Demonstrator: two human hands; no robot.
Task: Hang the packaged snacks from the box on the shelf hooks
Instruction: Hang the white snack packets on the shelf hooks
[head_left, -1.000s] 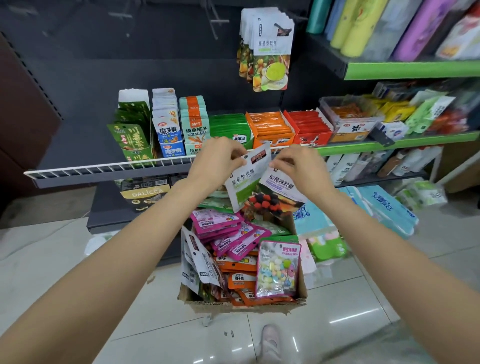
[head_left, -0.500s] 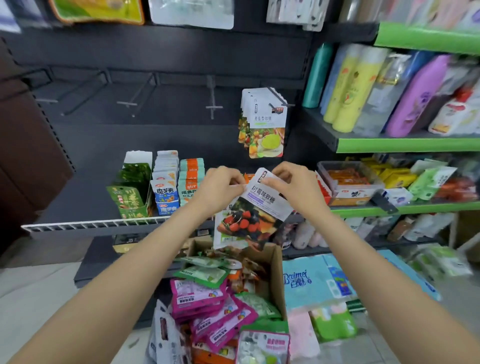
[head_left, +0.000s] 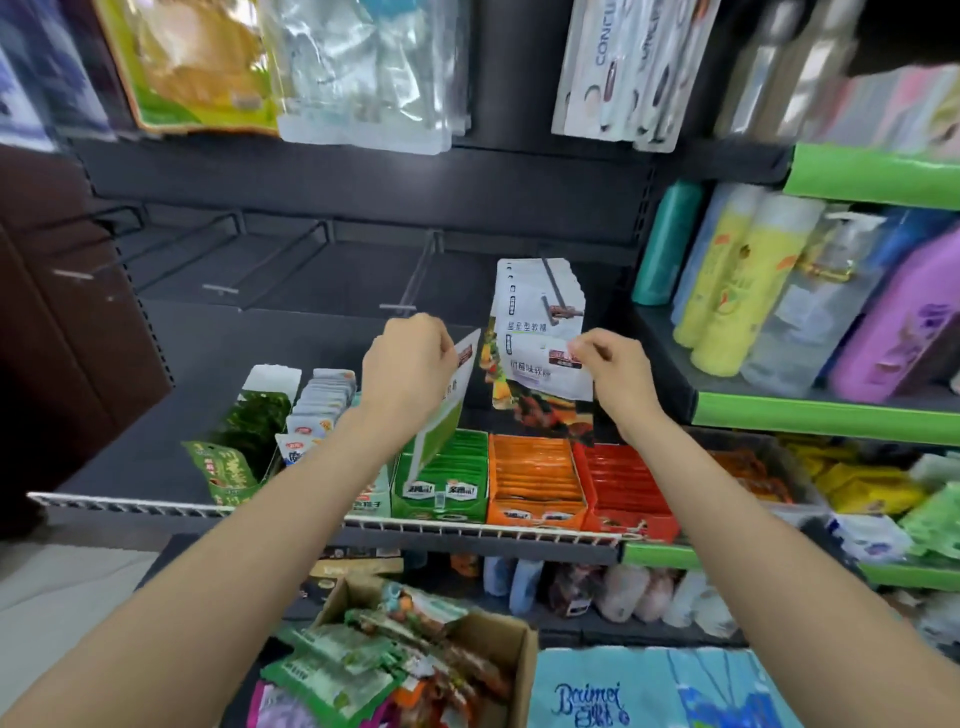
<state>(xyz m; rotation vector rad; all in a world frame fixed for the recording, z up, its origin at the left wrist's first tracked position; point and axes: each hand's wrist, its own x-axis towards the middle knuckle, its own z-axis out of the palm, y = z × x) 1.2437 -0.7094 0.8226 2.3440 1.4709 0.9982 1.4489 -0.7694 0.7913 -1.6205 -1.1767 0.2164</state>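
My left hand (head_left: 408, 358) grips the top of a white-and-green snack packet (head_left: 447, 415) that hangs tilted below it. My right hand (head_left: 613, 371) pinches the top corner of a white packet with berries printed on it (head_left: 545, 384). That packet is held just in front of several like packets hanging on a shelf hook (head_left: 556, 291). An empty hook (head_left: 410, 280) juts out just above my left hand. The cardboard box (head_left: 514, 644) full of mixed snack packets sits below between my arms.
More empty hooks (head_left: 223, 260) run along the dark back panel to the left. Display boxes of green, orange and red packets (head_left: 535, 478) fill the shelf beneath my hands. Bottles (head_left: 727, 291) stand on the green-edged shelf at right. Large bags (head_left: 363, 73) hang overhead.
Both hands have risen from above the box to hook height. The two packets, held together before, are now apart, one in each hand. The view has tilted upward.
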